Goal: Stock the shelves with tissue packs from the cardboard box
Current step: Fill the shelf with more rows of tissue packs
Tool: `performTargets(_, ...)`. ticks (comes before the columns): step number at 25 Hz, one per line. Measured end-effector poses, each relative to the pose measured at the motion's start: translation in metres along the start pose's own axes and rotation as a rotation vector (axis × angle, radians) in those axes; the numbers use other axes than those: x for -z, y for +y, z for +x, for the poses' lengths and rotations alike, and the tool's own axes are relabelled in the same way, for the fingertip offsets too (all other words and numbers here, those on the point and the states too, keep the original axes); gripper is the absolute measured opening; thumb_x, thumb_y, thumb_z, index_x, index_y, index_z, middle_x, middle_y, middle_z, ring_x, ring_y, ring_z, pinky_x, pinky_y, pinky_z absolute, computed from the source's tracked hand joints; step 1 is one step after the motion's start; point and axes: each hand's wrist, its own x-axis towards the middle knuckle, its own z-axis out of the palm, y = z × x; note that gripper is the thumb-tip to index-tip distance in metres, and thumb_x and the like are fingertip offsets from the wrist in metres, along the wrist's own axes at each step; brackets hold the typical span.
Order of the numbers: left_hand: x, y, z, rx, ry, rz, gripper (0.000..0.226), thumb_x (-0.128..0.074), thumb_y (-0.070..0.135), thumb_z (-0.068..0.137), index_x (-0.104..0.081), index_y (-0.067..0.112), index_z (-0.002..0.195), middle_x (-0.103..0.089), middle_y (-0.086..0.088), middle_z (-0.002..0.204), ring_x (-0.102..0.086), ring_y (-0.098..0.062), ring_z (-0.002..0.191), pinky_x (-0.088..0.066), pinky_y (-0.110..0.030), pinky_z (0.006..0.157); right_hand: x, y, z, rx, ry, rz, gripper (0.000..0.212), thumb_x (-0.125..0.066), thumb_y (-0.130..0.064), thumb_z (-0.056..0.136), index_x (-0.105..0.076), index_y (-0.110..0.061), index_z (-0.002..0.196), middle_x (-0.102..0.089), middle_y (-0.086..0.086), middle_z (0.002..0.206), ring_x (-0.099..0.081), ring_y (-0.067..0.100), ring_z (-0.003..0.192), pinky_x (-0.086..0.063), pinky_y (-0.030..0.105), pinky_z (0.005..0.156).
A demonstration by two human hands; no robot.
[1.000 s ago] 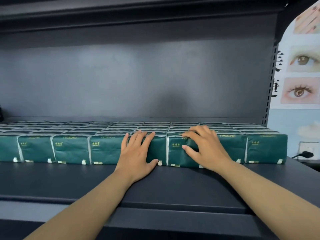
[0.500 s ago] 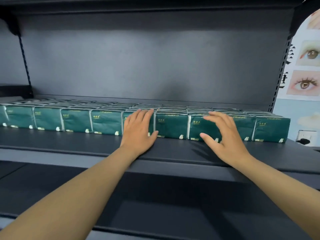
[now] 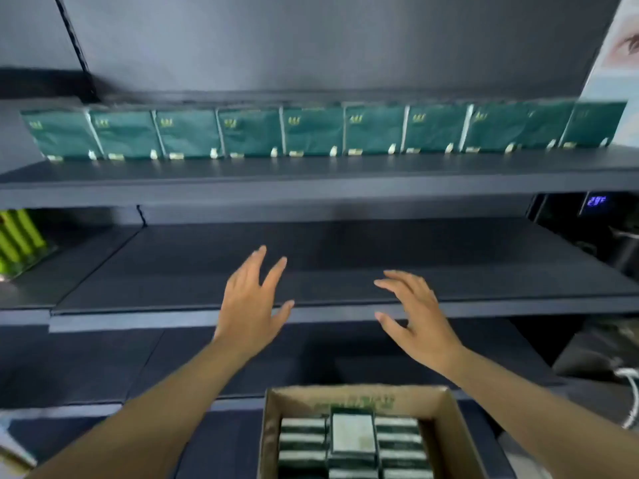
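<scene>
Left hand (image 3: 250, 305) and right hand (image 3: 415, 319) left the packs (image 3: 311, 136) (now lower, empty).

Setting: retail shop, stocking aisle. Evidence — dark metal gondola shelving (image 3: 311, 183) in several tiers with a plain back panel; one tier faced edge to edge with a row of identical green tissue packs (image 3: 313, 134), labels forward; an open cardboard box (image 3: 453, 430) of the same packs standing below the shelves. Further signs — green packaged goods (image 3: 20, 240) on the neighbouring bay at left, and a cosmetics-style poster showing an eye (image 3: 622, 43) at upper right.
</scene>
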Motion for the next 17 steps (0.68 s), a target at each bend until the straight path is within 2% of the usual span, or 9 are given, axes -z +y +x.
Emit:
performTargets(4, -0.067, -0.030, -0.122, 0.036, -0.388, -0.021, 0.064, -0.079, 0.042, 0.071, -0.062, 0.011, 0.124, -0.053, -0.022, 0.131, -0.058, -0.039, 0.113, -0.052, -0.048, 0.081, -0.096, -0.009, -0.061, -0.139, -0.180, 0.010, 0.049, -0.044, -0.048, 0.088, -0.048, -0.025, 0.131, -0.038, -0.012, 0.136, -0.027, 0.007, 0.129, -0.028, 0.034, 0.107)
performTargets(5, -0.085, -0.032, -0.151, 0.058, -0.508, -0.052, 0.055, -0.070, 0.048, 0.078, -0.064, 0.013, 0.120, -0.056, -0.021, 0.129, -0.060, -0.039, 0.110, -0.053, -0.047, 0.078, -0.118, -0.008, -0.077, -0.173, -0.227, 0.028, 0.051, -0.042, -0.049, 0.087, -0.048, -0.024, 0.131, -0.040, -0.009, 0.136, -0.029, 0.008, 0.129, -0.031, 0.037, 0.107)
performTargets(6, -0.103, -0.032, -0.180, 0.094, -0.620, -0.090, 0.051, -0.053, 0.054, 0.088, -0.066, 0.015, 0.118, -0.056, -0.021, 0.128, -0.061, -0.039, 0.109, -0.053, -0.047, 0.077, -0.142, -0.007, -0.095, -0.222, -0.308, 0.048, 0.051, -0.044, -0.049, 0.088, -0.045, -0.025, 0.133, -0.041, -0.007, 0.138, -0.029, 0.010, 0.131, -0.031, 0.038, 0.108)
performTargets(7, -0.121, -0.031, -0.204, 0.143, -0.707, -0.135, 0.060, -0.031, 0.059, 0.094, -0.064, 0.017, 0.120, -0.053, -0.021, 0.132, -0.058, -0.039, 0.112, -0.052, -0.048, 0.081, -0.163, -0.006, -0.113, -0.272, -0.419, 0.077, 0.050, -0.049, -0.046, 0.090, -0.041, -0.028, 0.135, -0.038, -0.008, 0.140, -0.029, 0.010, 0.132, -0.030, 0.035, 0.109)
performTargets(8, -0.135, -0.027, -0.225, 0.182, -0.769, -0.156, 0.070, -0.016, 0.063, 0.093, -0.057, 0.020, 0.129, -0.044, -0.019, 0.141, -0.050, -0.038, 0.123, -0.046, -0.049, 0.091, -0.182, -0.006, -0.130, -0.326, -0.556, 0.123, 0.052, -0.053, -0.042, 0.091, -0.036, -0.031, 0.138, -0.035, -0.010, 0.142, -0.027, 0.010, 0.134, -0.028, 0.031, 0.110)
performTargets(10, -0.159, -0.023, -0.255, 0.221, -0.872, -0.172, 0.063, -0.018, 0.063, 0.094, -0.031, 0.029, 0.146, -0.014, -0.011, 0.157, -0.021, -0.031, 0.142, -0.026, -0.044, 0.110, -0.219, 0.001, -0.162, -0.429, -0.825, 0.192, 0.057, -0.059, -0.035, 0.091, -0.031, -0.034, 0.141, -0.031, -0.011, 0.144, -0.026, 0.009, 0.135, -0.027, 0.027, 0.108)
performTargets(12, -0.176, -0.023, -0.270, 0.227, -0.909, -0.211, 0.061, -0.031, 0.057, 0.095, -0.019, 0.032, 0.149, -0.005, -0.008, 0.158, -0.012, -0.029, 0.144, -0.019, -0.043, 0.113, -0.254, 0.010, -0.188, -0.495, -0.966, 0.229, 0.057, -0.061, -0.030, 0.090, -0.034, -0.034, 0.140, -0.032, -0.011, 0.145, -0.028, 0.010, 0.135, -0.028, 0.027, 0.107)
performTargets(14, -0.190, -0.028, -0.282, 0.207, -0.861, -0.234, 0.063, -0.035, 0.058, 0.093, -0.021, 0.032, 0.148, -0.012, -0.008, 0.157, -0.019, -0.030, 0.142, -0.025, -0.046, 0.112, -0.283, 0.015, -0.206, -0.559, -0.998, 0.273, 0.052, -0.062, -0.027, 0.089, -0.040, -0.032, 0.137, -0.036, -0.009, 0.143, -0.033, 0.011, 0.132, -0.031, 0.026, 0.105)
performTargets(17, -0.204, -0.031, -0.301, 0.227, -0.789, -0.360, 0.059, -0.024, 0.059, 0.092, -0.030, 0.028, 0.143, -0.028, -0.005, 0.152, -0.033, -0.029, 0.136, -0.035, -0.049, 0.107, -0.320, 0.018, -0.230, -0.568, -1.063, 0.315, 0.040, -0.064, -0.021, 0.088, -0.056, -0.028, 0.126, -0.049, -0.007, 0.137, -0.046, 0.013, 0.125, -0.035, 0.022, 0.101)
